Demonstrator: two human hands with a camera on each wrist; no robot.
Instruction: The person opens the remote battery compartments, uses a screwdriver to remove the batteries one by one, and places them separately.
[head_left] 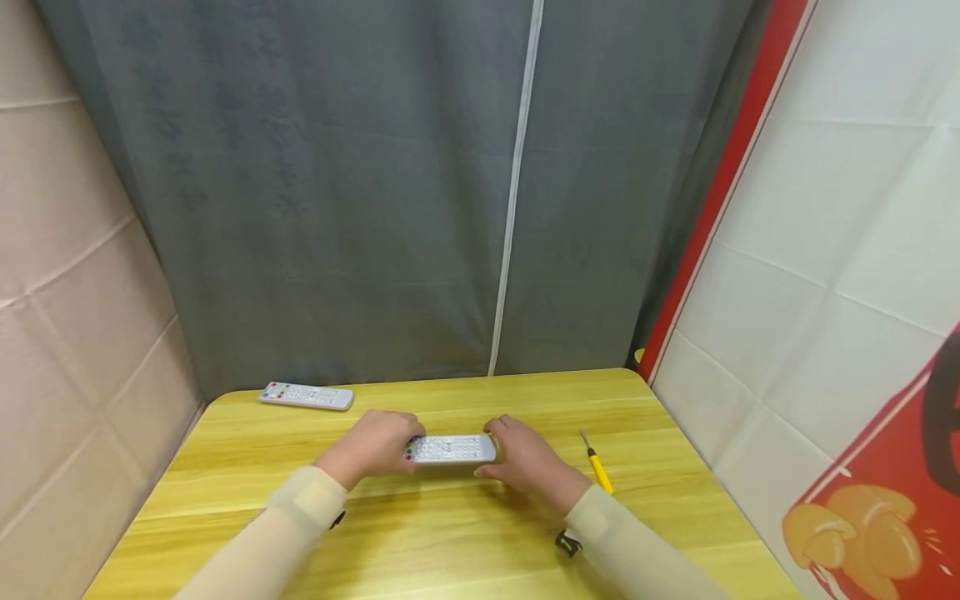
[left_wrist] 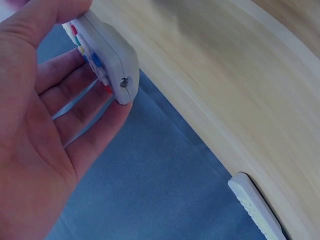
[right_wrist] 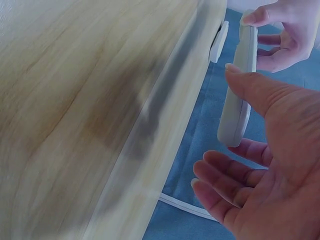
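A white remote control (head_left: 453,449) is held up over the table, its buttons facing upward. My left hand (head_left: 381,446) grips its left end, near the coloured buttons, with the thumb on one long edge and fingers on the other. In the left wrist view this end of the remote control (left_wrist: 117,65) shows a small round hole. Around the right end is my right hand (head_left: 521,457). The right wrist view shows its thumb (right_wrist: 255,87) across one side of the remote control (right_wrist: 232,117) and the index finger partly hidden behind it; the other fingers are loosely curled.
A second white remote control (head_left: 307,396) lies at the table's back left. To the right lies a screwdriver (head_left: 598,468) with a yellow handle. Small dark objects sit beside each forearm, partly hidden. A grey curtain (head_left: 360,208) hangs behind the wooden table (head_left: 420,533).
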